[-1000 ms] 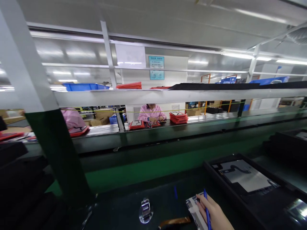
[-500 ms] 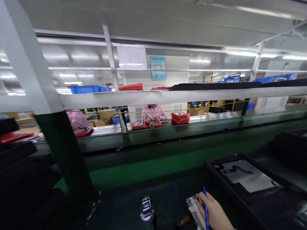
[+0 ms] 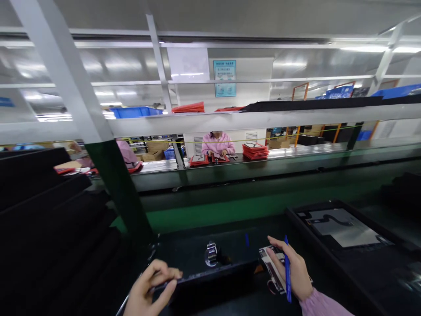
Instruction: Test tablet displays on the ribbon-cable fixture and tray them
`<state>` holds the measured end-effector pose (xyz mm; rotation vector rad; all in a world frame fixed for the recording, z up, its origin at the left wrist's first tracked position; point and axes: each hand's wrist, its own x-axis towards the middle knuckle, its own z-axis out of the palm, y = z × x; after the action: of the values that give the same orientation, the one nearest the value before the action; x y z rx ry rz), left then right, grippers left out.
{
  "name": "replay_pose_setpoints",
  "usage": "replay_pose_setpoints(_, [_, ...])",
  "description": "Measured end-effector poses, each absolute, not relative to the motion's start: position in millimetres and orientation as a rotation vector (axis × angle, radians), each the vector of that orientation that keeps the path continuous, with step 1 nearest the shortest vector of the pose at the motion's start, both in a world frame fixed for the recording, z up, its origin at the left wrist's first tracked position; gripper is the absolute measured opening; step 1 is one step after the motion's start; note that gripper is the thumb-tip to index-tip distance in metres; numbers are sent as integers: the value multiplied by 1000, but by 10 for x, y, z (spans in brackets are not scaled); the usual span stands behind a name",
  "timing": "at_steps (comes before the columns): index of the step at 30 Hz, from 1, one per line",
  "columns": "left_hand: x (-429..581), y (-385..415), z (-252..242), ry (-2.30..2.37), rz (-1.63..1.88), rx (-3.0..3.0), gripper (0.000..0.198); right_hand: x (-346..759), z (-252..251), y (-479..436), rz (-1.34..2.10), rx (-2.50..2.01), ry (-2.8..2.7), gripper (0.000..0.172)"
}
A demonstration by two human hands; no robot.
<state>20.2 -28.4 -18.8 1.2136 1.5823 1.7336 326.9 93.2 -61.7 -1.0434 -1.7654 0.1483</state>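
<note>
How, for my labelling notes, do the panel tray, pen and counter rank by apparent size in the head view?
1. panel tray
2. pen
3. counter
The pen is longer but thinner than the counter, so those two are close.

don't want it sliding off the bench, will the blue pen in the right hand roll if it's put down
Likely yes: the blue pen looks slim, round and smooth, with no clip visible. It is probably light and stiff too, since the right hand holds it straight with fingers outstretched.
</note>
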Motion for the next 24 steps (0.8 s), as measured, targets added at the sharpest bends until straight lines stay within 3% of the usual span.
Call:
replay_pose_setpoints(6, [99,-116,-105,1477,1621,1188,49,2827,-518,682,400,-884,-1779,40])
replay_pose_setpoints(11, [117,-72,-106,1490,1696,1179,44,2710,-537,644,355,-886,-1756,37])
replay_pose_setpoints(18, [88,-85,-790,1500,1901,1073,55,2584,-587,654,52,-837,-1724,29])
replay_pose_setpoints(24, [133,-41,-1224,1571,1866,1033,70,2723,-1006,718,76,-797,-1897,61])
